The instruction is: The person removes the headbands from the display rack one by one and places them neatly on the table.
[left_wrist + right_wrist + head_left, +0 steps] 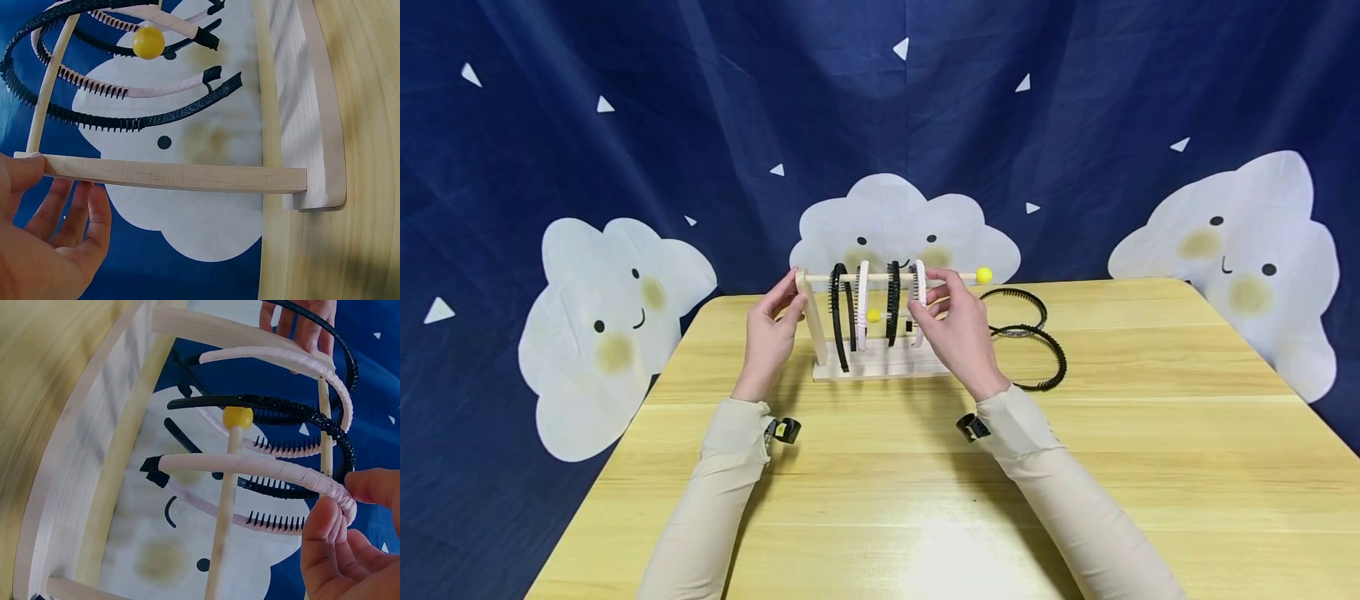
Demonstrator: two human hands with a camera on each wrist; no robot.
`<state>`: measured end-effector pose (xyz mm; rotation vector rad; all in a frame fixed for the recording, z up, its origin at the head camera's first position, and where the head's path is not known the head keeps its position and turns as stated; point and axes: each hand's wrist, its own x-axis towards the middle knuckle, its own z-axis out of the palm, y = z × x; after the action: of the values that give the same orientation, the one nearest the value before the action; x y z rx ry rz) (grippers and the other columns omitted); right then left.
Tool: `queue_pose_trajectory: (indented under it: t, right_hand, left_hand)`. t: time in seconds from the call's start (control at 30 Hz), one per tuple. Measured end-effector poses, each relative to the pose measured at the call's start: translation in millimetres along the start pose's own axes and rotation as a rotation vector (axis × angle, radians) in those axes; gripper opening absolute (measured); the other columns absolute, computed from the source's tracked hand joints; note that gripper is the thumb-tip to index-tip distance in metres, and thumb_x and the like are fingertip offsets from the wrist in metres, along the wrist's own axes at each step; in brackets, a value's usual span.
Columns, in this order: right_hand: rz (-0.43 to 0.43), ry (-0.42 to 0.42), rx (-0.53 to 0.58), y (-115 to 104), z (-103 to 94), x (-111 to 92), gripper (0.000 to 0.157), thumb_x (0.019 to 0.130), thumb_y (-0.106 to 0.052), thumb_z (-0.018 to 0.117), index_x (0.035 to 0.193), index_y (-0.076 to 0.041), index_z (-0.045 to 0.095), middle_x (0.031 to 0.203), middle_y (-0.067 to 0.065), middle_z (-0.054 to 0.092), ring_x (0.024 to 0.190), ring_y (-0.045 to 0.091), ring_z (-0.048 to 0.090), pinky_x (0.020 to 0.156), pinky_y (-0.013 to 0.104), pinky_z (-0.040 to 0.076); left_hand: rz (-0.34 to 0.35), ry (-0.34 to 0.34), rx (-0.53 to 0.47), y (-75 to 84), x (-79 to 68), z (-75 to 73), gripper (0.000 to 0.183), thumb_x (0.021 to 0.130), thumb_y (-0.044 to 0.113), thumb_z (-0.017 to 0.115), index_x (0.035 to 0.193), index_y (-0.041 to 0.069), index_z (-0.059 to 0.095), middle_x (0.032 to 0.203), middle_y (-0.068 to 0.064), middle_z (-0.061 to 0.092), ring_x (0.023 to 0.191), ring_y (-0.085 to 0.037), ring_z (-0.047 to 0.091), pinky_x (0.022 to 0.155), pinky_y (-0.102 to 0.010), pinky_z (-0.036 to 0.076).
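Observation:
A wooden headband rack [838, 372] stands on the table, with several toothed headbands hanging along its upper rod. My left hand [766, 340] pinches the top of the rack's left post [175, 175], thumb on one side and fingers on the other. With thumb and fingers, my right hand [958, 333] pinches a pale pink headband [262, 467], the rightmost on the rod. Left of it hang a black headband [892, 304], another pale pink one [862, 308] and a black one [837, 321] nearest the left post.
Two black headbands, one farther back [1040, 305] and one in front [1058, 350], lie overlapping on the table right of the rack. Yellow balls cap the upper rod [984, 276] and a lower rod [873, 317]. A dark blue cloud-print curtain [737, 108] hangs behind the table.

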<state>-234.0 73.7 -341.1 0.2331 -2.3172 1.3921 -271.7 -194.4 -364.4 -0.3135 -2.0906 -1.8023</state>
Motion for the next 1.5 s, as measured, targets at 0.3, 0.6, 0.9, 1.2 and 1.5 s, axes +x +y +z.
queue_pose_trajectory:
  t: [0.3,0.6,0.9,1.2,1.5]
  right_hand:
    - [-0.025,0.002,0.011,-0.5,-1.3,1.7,0.039,0.095,-0.012,0.072,0.131,-0.005,0.06,0.098,0.009,0.068,0.086,0.023,0.068,0.072,0.034,0.056]
    - [-0.028,0.014,0.009,1.8,-5.9,1.6,0.035,0.095,-0.008,0.067,0.13,-0.004,0.062,0.097,0.009,0.066,0.087,0.023,0.068,0.07,0.032,0.058]
    - [-0.012,0.037,0.007,6.3,-17.5,0.1,0.036,0.096,-0.008,0.066,0.132,-0.003,0.061,0.1,0.01,0.067,0.088,0.022,0.067,0.069,0.023,0.054]
    - [-0.02,0.082,0.031,8.5,-37.1,1.4,0.037,0.097,-0.008,0.066,0.133,-0.003,0.06,0.103,0.011,0.067,0.089,0.022,0.066,0.064,0.014,0.052]
    - [0.004,0.115,0.047,11.6,-53.4,6.8,0.038,0.098,-0.007,0.064,0.135,-0.001,0.059,0.104,0.014,0.065,0.089,0.022,0.065,0.059,0.014,0.053]
  left_hand:
    - [0.003,-0.001,0.002,-0.2,0.5,-0.7,0.048,0.103,0.017,0.062,0.15,0.016,0.054,0.14,-0.015,0.062,0.117,-0.013,0.058,0.09,-0.017,0.054]
    - [-0.009,-0.002,0.008,-2.2,2.0,-0.5,0.048,0.103,0.016,0.061,0.15,0.018,0.053,0.142,-0.014,0.062,0.119,-0.013,0.058,0.089,-0.018,0.054]
    - [-0.006,-0.004,0.009,-1.6,2.2,-0.8,0.048,0.103,0.015,0.061,0.15,0.014,0.053,0.141,-0.015,0.062,0.12,-0.018,0.059,0.088,-0.017,0.054]
    - [-0.01,0.0,0.015,-1.5,1.2,-1.6,0.047,0.103,0.017,0.061,0.149,0.019,0.054,0.141,-0.013,0.062,0.122,-0.02,0.058,0.088,-0.017,0.053]
    - [-0.004,-0.005,0.031,-1.8,1.1,-0.8,0.048,0.103,0.016,0.061,0.151,0.016,0.053,0.142,-0.013,0.062,0.124,-0.021,0.058,0.089,-0.019,0.054]
